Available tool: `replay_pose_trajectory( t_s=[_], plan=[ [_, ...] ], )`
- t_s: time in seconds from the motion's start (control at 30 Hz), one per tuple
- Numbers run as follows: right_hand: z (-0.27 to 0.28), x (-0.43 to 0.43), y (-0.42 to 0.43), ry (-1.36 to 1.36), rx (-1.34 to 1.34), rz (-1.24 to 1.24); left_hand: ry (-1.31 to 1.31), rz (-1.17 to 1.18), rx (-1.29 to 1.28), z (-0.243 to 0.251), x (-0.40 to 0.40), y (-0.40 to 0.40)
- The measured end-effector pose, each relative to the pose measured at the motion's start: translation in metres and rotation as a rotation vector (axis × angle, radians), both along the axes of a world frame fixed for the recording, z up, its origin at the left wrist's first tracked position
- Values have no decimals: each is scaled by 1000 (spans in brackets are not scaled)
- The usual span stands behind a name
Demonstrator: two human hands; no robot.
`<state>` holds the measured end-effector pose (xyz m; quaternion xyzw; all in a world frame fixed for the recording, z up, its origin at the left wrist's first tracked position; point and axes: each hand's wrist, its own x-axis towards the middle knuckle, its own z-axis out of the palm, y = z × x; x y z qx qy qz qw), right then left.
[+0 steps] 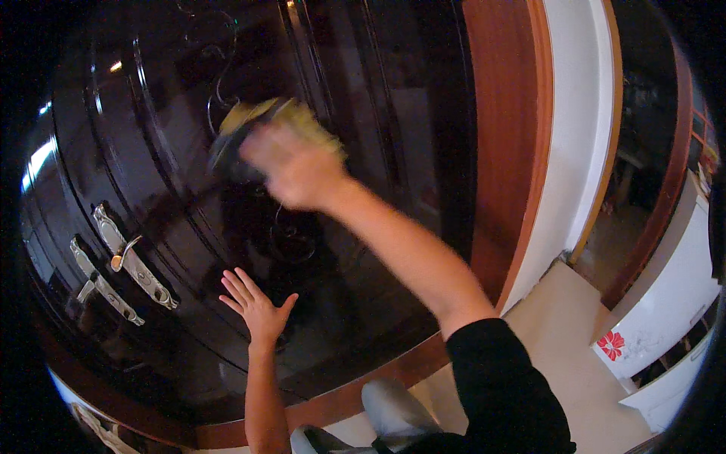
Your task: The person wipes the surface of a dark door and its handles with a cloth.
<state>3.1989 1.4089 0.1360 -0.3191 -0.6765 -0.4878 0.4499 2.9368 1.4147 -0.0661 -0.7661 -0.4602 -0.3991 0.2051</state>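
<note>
My right hand [300, 164] is raised against the upper part of a glossy dark double door [340, 295], gripping a yellow and dark cloth [249, 116]. Hand and cloth are blurred. Lower down, my left hand [262, 315] has its fingers spread and holds nothing; its palm side is near or on the door, but contact cannot be told. To its left, two ornate silver-coloured door handles [136, 258] are mounted side by side on long plates. Curved line decoration shows on the door panel around the cloth.
A reddish-brown wooden frame [505, 142] borders the door, with a white wall [573, 125] beside it. At the right stands a white cabinet [658, 306] with a red flower decoration. Pale flooring [567, 340] runs below, and my knees are close to the door's bottom edge.
</note>
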Motion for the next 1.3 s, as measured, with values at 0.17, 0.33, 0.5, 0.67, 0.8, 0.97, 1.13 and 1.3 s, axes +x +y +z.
replay_pose_trajectory(
  t_s=[0.17, 0.33, 0.5, 0.67, 0.8, 0.97, 1.13, 1.3],
  plan=[
    [70, 202, -41, 621, 271, -519, 84, -9, 94, -1, 15, 10],
    [-1, 266, -44, 768, 218, -369, 128, -6, 76, -9, 15, 15],
    [-257, 252, -47, 1178, 176, -242, 149, -19, 86, -7, 11, 10],
    [-444, 230, -49, 1957, 157, -98, 196, -19, 117, -7, 15, 12],
    [-429, 253, -47, 2376, 215, -102, 191, -68, 177, 2, 32, 17],
    [-172, 81, -8, 1523, 167, -185, 118, -119, 148, 4, 24, 1],
    [-36, -3, 12, 750, 373, -7, 436, -122, -5, 4, 39, -17],
    [-116, 41, 0, 763, 315, -106, 556, -27, -75, -2, 40, -8]
  ],
)
